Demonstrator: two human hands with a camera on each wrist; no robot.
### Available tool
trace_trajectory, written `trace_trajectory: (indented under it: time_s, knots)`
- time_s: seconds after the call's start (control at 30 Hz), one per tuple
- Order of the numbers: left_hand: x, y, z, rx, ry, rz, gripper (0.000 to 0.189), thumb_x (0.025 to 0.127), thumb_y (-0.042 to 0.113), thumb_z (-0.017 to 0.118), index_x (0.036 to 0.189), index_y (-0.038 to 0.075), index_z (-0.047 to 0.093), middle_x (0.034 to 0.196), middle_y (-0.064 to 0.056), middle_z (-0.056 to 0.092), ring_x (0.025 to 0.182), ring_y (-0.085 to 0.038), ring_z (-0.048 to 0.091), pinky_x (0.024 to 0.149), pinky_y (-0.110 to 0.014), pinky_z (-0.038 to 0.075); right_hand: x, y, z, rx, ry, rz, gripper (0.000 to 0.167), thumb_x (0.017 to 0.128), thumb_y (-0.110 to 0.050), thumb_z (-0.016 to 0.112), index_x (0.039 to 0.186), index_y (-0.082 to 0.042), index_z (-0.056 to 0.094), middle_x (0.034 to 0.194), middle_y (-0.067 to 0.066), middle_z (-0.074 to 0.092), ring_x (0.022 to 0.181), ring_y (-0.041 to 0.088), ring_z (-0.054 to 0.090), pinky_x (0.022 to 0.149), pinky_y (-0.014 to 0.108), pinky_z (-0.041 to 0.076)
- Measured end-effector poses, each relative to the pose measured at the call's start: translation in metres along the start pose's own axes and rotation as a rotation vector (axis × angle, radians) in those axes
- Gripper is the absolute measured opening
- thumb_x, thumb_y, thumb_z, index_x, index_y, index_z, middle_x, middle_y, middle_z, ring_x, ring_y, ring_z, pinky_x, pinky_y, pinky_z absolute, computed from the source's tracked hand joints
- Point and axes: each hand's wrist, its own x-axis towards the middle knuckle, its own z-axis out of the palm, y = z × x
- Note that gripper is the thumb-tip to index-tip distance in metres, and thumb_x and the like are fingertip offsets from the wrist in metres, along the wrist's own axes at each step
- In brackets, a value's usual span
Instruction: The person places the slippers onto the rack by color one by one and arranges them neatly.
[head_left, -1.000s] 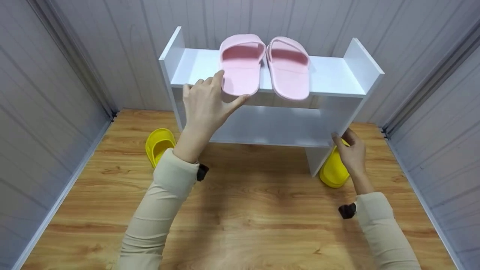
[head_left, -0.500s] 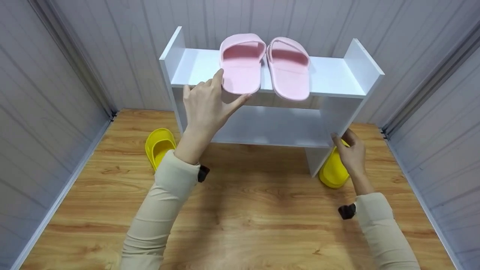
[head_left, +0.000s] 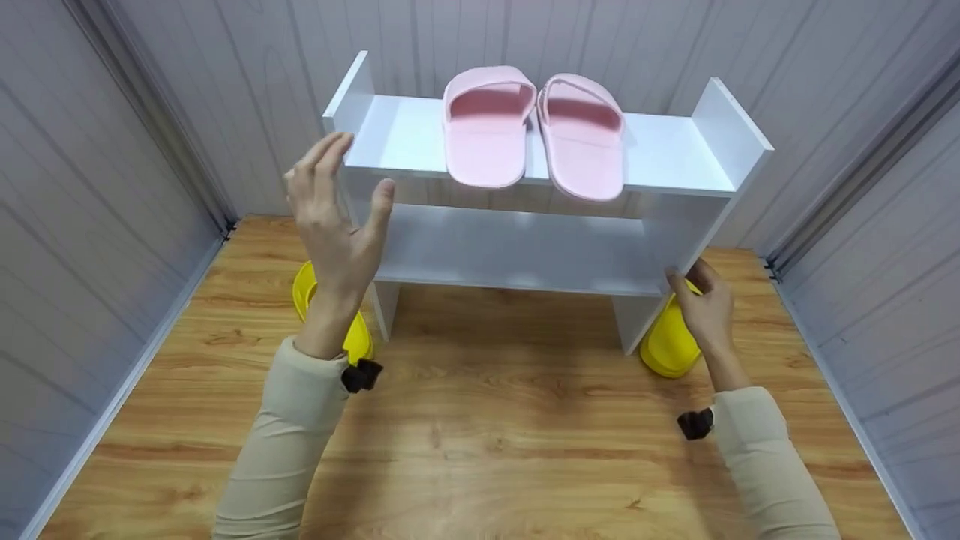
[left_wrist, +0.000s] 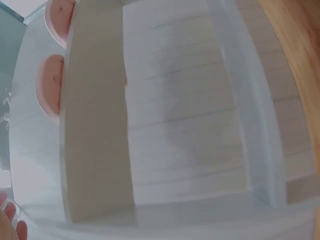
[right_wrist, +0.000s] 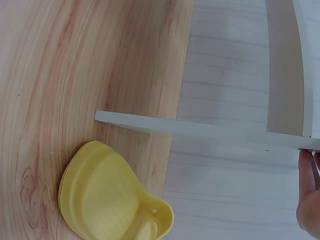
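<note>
A white two-tier shelf (head_left: 517, 251) stands upright on the floor. Two pink slide slippers, the left slipper (head_left: 486, 156) and the right slipper (head_left: 586, 163), lie side by side on its top board, heels overhanging the front edge. My left hand (head_left: 330, 225) is raised by the shelf's left side panel, fingers spread and holding nothing; only its fingertips (left_wrist: 10, 212) show in the left wrist view's corner. With thumb and bent fingers, my right hand (head_left: 705, 304) holds the front edge of the right side panel (right_wrist: 200, 129), level with the lower board.
One yellow clog (head_left: 360, 341) sits on the floor left of the shelf, partly behind my left wrist. The other yellow clog (right_wrist: 100, 195) is on the right, below my right hand. Panelled walls (head_left: 135, 150) enclose the wooden floor (head_left: 487, 442) on three sides.
My left hand has come away from the left pink slipper and moved left to the shelf's side panel. The slippers and my right hand stay where they were.
</note>
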Motion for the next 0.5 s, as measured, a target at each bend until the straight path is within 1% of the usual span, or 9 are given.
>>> trace_trajectory:
  time_s: [0.07,0.13,0.23,0.33,0.43,0.5]
  knots:
    - [-0.004,-0.008,-0.007,0.028,0.018,-0.050,0.048,0.075,0.017,0.060,0.115,-0.008,0.049,0.120,-0.020,0.044,0.113,-0.019,0.036,0.097,-0.032,0.020,0.000,0.000,0.000,-0.001,0.005,-0.006,0.037,0.086,-0.015,0.057,0.119,0.001,0.053,0.111,0.017,0.056,0.105,0.025,0.051,0.086,0.036,0.041]
    - [-0.011,-0.020,-0.014,0.070,0.015,-0.110,0.053,0.077,0.018,0.061,0.120,-0.009,0.044,0.126,-0.023,0.036,0.119,-0.017,0.029,0.099,-0.031,0.016,-0.001,0.000,0.000,-0.003,0.006,-0.012,0.037,0.086,-0.015,0.057,0.118,0.002,0.054,0.111,0.018,0.056,0.105,0.025,0.051,0.086,0.036,0.041]
    - [-0.026,-0.043,-0.022,0.150,0.001,-0.220,0.062,0.079,0.023,0.061,0.128,-0.004,0.036,0.135,-0.020,0.024,0.124,-0.014,0.020,0.100,-0.030,0.011,-0.001,-0.001,0.000,-0.002,0.010,-0.023,0.036,0.086,-0.014,0.057,0.118,0.003,0.054,0.111,0.018,0.056,0.105,0.025,0.051,0.087,0.037,0.041]
    - [-0.043,-0.065,-0.027,0.209,-0.006,-0.314,0.068,0.079,0.028,0.062,0.133,0.001,0.030,0.139,-0.017,0.016,0.127,-0.014,0.013,0.100,-0.032,0.008,-0.002,-0.001,-0.001,-0.005,0.011,-0.027,0.036,0.086,-0.014,0.057,0.117,0.003,0.054,0.110,0.018,0.057,0.104,0.025,0.051,0.087,0.037,0.041]
    - [-0.059,-0.083,-0.031,0.234,-0.020,-0.424,0.072,0.080,0.029,0.062,0.136,0.004,0.025,0.141,-0.014,0.010,0.128,-0.013,0.006,0.100,-0.032,0.006,-0.001,0.001,-0.002,0.001,0.006,-0.035,0.035,0.086,-0.014,0.057,0.117,0.003,0.054,0.110,0.018,0.057,0.103,0.024,0.052,0.086,0.037,0.041]
    - [-0.069,-0.093,-0.033,0.250,-0.045,-0.508,0.075,0.080,0.032,0.061,0.138,0.007,0.021,0.142,-0.010,0.006,0.128,-0.012,0.003,0.100,-0.031,0.005,0.000,0.004,-0.002,0.018,-0.007,-0.034,0.035,0.086,-0.014,0.056,0.117,0.002,0.054,0.111,0.017,0.056,0.103,0.023,0.052,0.086,0.036,0.042]
